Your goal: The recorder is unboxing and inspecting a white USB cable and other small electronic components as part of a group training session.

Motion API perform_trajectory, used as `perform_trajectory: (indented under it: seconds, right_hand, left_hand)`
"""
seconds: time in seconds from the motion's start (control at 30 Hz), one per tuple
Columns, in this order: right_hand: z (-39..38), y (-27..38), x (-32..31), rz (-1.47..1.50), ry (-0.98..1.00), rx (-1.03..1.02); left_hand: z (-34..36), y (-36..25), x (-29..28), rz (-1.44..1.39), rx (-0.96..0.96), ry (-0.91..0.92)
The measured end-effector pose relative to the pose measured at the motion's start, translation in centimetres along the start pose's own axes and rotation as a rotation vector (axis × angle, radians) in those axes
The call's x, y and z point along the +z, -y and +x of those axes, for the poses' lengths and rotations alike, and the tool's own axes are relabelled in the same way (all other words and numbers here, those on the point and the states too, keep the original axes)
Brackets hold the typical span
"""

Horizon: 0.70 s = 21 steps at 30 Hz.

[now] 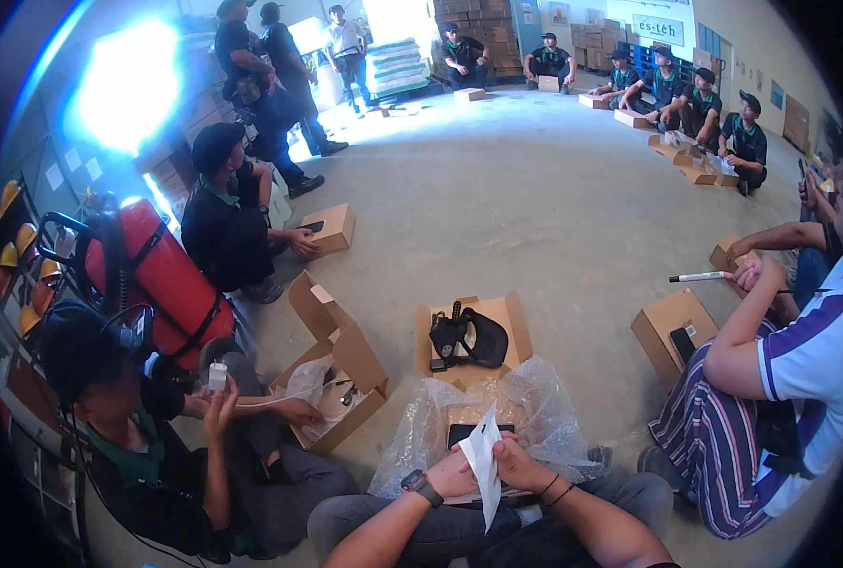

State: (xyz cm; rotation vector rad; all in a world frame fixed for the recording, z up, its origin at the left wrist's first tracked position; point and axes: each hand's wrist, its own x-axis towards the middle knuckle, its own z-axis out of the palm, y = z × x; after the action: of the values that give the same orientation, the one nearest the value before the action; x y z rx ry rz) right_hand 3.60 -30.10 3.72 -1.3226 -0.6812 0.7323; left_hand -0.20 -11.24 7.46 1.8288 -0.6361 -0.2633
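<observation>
White folded sheet (482,462), possibly a leaflet or flat sleeve, stands tilted between the person's two hands, above the lap. The right hand (520,464) is mostly closed, its fingers curled around the sheet's edge. The left hand (453,475), below a dark wristwatch (421,487), is partly closed against the other side; the sheet hides some of its fingers, so whether it pinches or only steadies cannot be told. Just beyond lie a black flat device (469,434) and crumpled bubble wrap (546,407), with a black cap (478,339) in the open cardboard box (513,317) farther out. The step in hand looks like handling or opening this sheet; the next move seems to call for one hand steadying it while the other parts the fold.
</observation>
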Motion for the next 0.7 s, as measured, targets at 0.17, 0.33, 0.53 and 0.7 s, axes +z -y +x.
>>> perform_trajectory:
  seconds: [0.17,0.33,0.53,0.7]
  right_hand:
    - [0.0,0.2,0.0,0.010,-0.002,-0.018]
    - [0.1,0.4,0.0,-0.022,0.010,-0.032]
    - [0.0,1.2,0.4,0.018,-0.001,-0.036]
    - [0.0,-0.1,0.3,0.026,-0.022,0.005]
  left_hand:
    - [0.0,0.1,0.0,0.034,0.020,0.007]
    - [0.0,1.1,0.0,0.110,0.006,0.020]
    - [-0.2,1.1,0.1,0.121,-0.001,0.024]
    - [-0.2,0.9,0.0,0.112,0.002,0.033]
